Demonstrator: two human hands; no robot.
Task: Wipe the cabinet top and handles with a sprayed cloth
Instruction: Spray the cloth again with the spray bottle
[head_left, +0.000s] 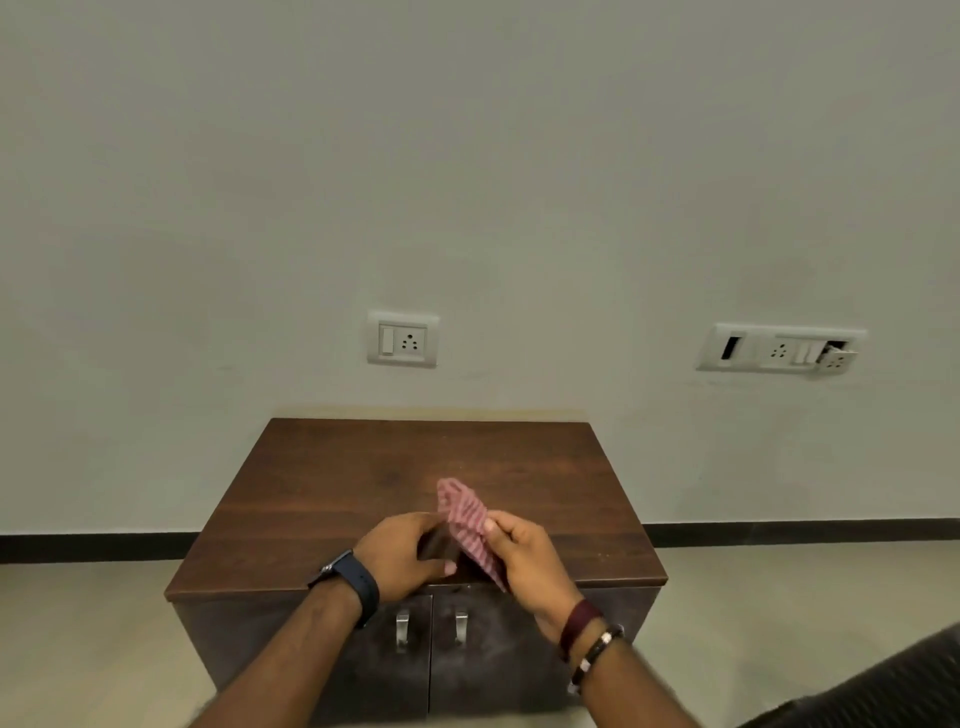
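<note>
Both hands hold the striped cloth (467, 525) above the cabinet top (363, 483): left grip (402, 553) and right grip (524, 558) pinch it.

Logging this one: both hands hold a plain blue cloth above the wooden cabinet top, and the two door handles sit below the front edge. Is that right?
Not quite. In the head view the cloth is red-and-white striped, not plain blue. The rest stands: left hand and right hand hold it above the cabinet top, door handles below the front edge.

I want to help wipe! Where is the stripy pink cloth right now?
The striped pink cloth is in the middle of the head view, held between the left hand and right hand, above the front of the wooden cabinet top.
</note>
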